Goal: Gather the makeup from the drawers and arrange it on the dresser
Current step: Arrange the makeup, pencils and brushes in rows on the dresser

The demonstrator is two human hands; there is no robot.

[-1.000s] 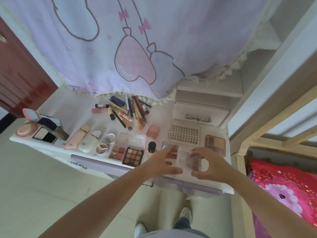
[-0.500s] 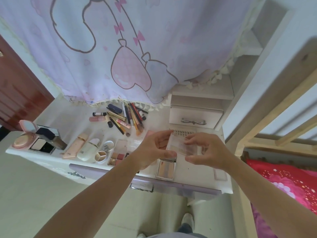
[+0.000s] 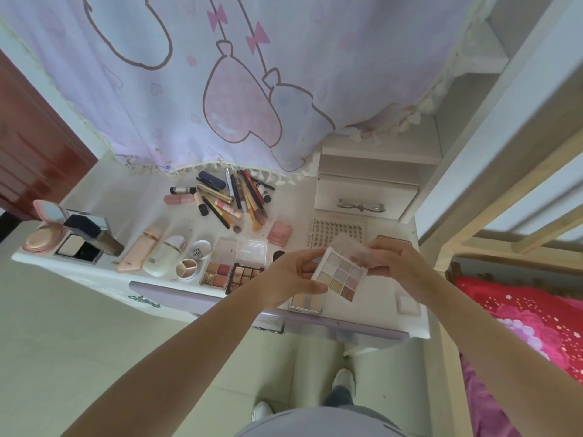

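Note:
Above the white dresser I hold a nine-pan eyeshadow palette with pale pastel shades. My left hand grips its left edge. My right hand pinches its clear lid, which is lifted open at the far side. On the dresser top lie other open palettes, a pile of pencils and lipsticks, tubes and bottles, and compacts at the far left.
A small drawer unit stands at the back right, with a dotted sticker sheet in front. A small palette and a white square lie near the front edge. A curtain hangs behind; a red bed is right.
Both hands lifted the palette off the dresser front and raised it. The right hand has swung its clear lid open, showing the pans.

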